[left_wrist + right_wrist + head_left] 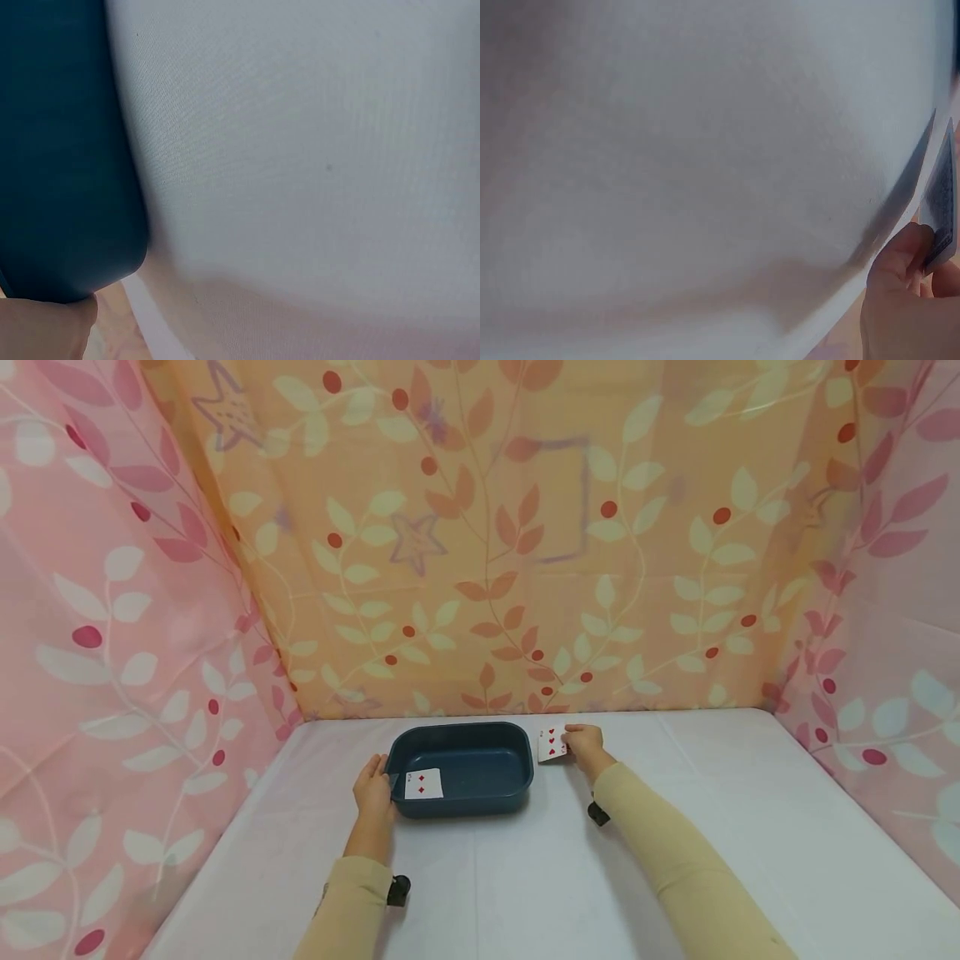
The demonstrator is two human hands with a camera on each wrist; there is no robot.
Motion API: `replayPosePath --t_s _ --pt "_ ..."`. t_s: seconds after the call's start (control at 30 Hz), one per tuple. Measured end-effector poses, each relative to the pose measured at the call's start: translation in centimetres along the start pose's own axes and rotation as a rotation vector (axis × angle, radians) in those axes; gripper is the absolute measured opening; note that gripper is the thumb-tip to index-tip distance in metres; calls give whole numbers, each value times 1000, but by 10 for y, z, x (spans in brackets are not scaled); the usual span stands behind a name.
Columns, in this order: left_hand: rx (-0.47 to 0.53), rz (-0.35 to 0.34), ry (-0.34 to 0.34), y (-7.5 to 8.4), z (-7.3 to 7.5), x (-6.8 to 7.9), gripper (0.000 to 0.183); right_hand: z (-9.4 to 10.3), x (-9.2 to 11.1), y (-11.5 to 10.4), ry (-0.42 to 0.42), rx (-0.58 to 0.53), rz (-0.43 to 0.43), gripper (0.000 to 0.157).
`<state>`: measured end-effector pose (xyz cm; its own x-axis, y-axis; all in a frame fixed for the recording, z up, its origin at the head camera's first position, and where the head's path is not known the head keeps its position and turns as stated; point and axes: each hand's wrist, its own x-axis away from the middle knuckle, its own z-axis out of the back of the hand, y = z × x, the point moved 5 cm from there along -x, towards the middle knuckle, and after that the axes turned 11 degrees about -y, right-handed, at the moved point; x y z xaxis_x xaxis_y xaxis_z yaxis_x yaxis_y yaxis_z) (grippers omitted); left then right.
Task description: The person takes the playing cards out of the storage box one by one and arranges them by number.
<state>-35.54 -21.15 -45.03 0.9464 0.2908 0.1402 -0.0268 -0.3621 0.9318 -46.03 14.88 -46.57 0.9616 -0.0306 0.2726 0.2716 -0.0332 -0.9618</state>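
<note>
A dark blue plastic basin [462, 807] stands on the table, and my left hand [372, 787] holds its left end. In the left wrist view the thumb [45, 326] presses against the basin's corner. Inside the basin, at its left, lies a playing card with red diamonds [423, 783], face up. My right hand [587, 747] pinches a playing card with red hearts [552, 744] by its right edge, just right of the basin. That card is tilted close over the table, and its dark patterned back [941, 199] shows in the right wrist view.
A white cloth covers the table [510, 885]. An orange curtain [480, 610] with a leaf print hangs along the back edge. Pink leaf-printed curtains [112, 693] close off the left and right sides.
</note>
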Motion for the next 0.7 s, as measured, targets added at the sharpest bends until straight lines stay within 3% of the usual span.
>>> replayPosePath --t_s 0.4,0.7 --pt "35 -19 1 -1 -1 -1 52 4 -6 1 -98 -19 -49 56" --pt "15 -6 8 0 0 2 54 23 2 -6 -48 106 -86 57"
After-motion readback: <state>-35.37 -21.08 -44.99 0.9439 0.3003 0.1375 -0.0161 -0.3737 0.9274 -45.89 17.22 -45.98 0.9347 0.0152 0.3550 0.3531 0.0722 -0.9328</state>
